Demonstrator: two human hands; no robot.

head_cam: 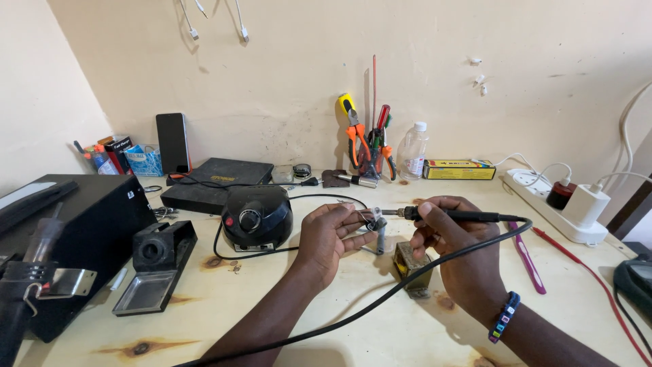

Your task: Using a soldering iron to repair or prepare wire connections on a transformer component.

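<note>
Presently | left hand [331, 234] pinches small metal part [371, 219], frame centre | right hand [451, 238] grips soldering iron [448, 215] | risk: fingertips burned, tip held close | cord [380, 299] may snag

A home electronics repair bench: soldering iron [448, 215], pliers [354, 132], power strip [553, 204].

Bare bench [380, 326] lies open on the near side of the grip, crossed only by the black cord [380, 299]. Just under the grip stand a small metal block [412, 267] and a grey post [381, 236]. Left of it sits the round black unit [257, 216], beyond that an iron stand [157, 261]. Right lie a pink tool [528, 261] and a power strip [553, 204]. Behind, a plier holder [370, 146] and a bottle [413, 151] line the wall.
</note>
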